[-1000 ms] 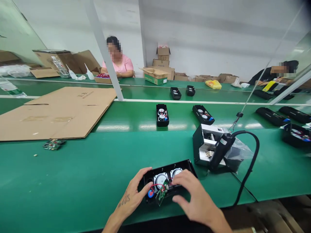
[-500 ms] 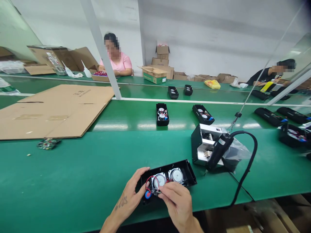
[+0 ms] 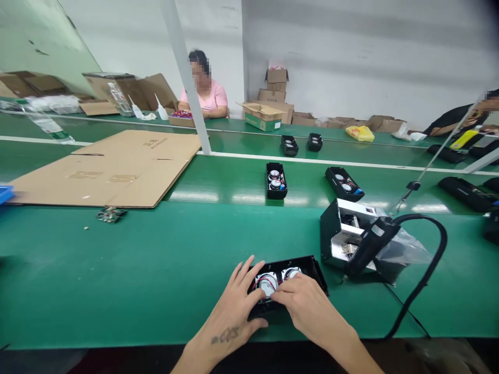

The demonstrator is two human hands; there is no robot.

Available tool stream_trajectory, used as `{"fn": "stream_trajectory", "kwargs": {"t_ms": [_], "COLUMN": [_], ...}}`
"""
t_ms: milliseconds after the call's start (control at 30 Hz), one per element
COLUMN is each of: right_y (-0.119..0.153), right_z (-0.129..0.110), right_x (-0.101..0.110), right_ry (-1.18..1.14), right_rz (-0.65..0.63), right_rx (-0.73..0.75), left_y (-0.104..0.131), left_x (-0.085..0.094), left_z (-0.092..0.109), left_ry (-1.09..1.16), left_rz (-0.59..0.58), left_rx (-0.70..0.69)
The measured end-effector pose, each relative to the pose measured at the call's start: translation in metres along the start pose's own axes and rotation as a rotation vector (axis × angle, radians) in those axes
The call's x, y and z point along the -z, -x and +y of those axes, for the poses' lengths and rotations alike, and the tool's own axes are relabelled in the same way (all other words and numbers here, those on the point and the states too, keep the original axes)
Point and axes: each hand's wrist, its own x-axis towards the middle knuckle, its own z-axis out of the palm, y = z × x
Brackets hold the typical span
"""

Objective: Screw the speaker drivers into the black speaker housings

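A black speaker housing (image 3: 314, 271) lies at a slant on the green bench near its front edge. Two round silver speakers sit inside, the left one (image 3: 268, 284) with red wires over it. My left hand (image 3: 237, 306) rests on the housing's left end, fingers spread, its index finger or thumb tip by the left speaker. My right hand (image 3: 307, 304) reaches in from the right, fingers pinched together between the speakers; what they hold is hidden. The blue part is not visible in this housing.
Right of the housing stand a metal-and-black device (image 3: 331, 234) and a black corded tool (image 3: 372, 246) on a cable. Flat cardboard (image 3: 128, 166) and a circuit board (image 3: 111, 214) lie left. More housings (image 3: 276, 182) sit on the line behind. A person in pink (image 3: 214, 98) sits across.
The view has swung left, so the scene sits further right. My left hand's fingers have spread over the housing, and my right hand has moved in over the speakers. The blue part is now covered.
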Motion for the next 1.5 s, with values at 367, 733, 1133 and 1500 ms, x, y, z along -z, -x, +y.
{"fn": "stream_trajectory", "kwargs": {"t_ms": [367,733,1133,1500], "right_y": [0.003,0.026,0.021,-0.068], "right_z": [-0.001,-0.009,0.004,0.023], "right_x": [0.011,-0.008,-0.026,0.041], "right_ry": [-0.087,-0.207,-0.135,-0.085], "right_rz": [-0.256,-0.033,0.052,-0.314], "right_rx": [-0.088,-0.047,0.026,-0.150], "left_y": [0.003,0.002,-0.012,-0.100], "left_x": [-0.020,-0.022,-0.015,0.066], "left_z": [0.010,0.018,0.007,-0.030], "left_ry": [-0.101,-0.083,0.060,0.480], "left_rz": [0.089,0.163,0.129,-0.438], "left_rx": [-0.029,-0.059,-0.021,0.259]}}
